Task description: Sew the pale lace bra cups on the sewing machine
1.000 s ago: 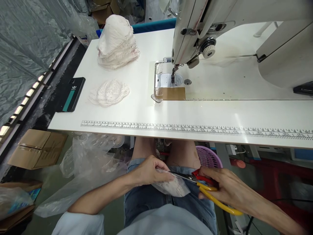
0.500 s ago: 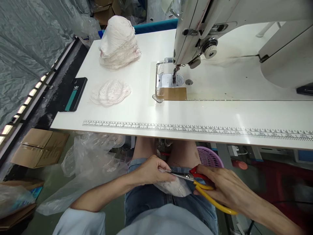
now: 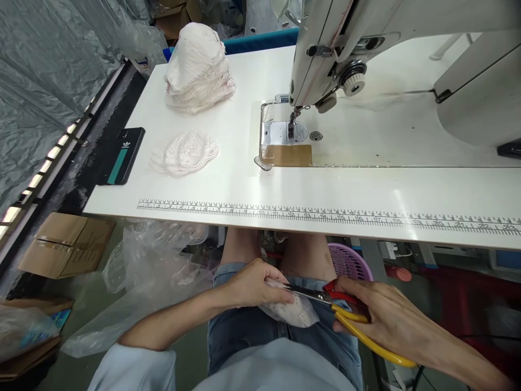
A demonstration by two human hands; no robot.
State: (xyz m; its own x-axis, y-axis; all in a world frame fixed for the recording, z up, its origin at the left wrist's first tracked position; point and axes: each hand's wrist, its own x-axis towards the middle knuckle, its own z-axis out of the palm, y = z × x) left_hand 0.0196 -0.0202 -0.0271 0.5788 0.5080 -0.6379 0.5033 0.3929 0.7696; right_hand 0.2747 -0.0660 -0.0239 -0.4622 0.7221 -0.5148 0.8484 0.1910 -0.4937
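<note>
Over my lap, my left hand (image 3: 260,283) pinches a piece of white lace fabric (image 3: 295,312), part of which hangs below the fingers. My right hand (image 3: 372,307) grips scissors (image 3: 321,296) with one red and one yellow handle. Their blades point left, with the tips at the fabric beside my left fingertips. Whether the blades are cutting I cannot tell. On the white table (image 3: 228,190) lies a single white lace cup piece (image 3: 187,153). Behind it rises a stack of white fabric cups (image 3: 198,70).
A sewing machine (image 3: 325,60) occupies the table's right side, with a printed ruler (image 3: 325,215) along the front edge. At the left lies a dark phone (image 3: 126,156). Beneath are a purple basket (image 3: 350,262), a cardboard box (image 3: 67,244) and clear plastic bags (image 3: 154,282).
My right hand and the scissors have shifted slightly right, and the yellow handle has swung outward. My left hand stays nearly in place with the fabric.
</note>
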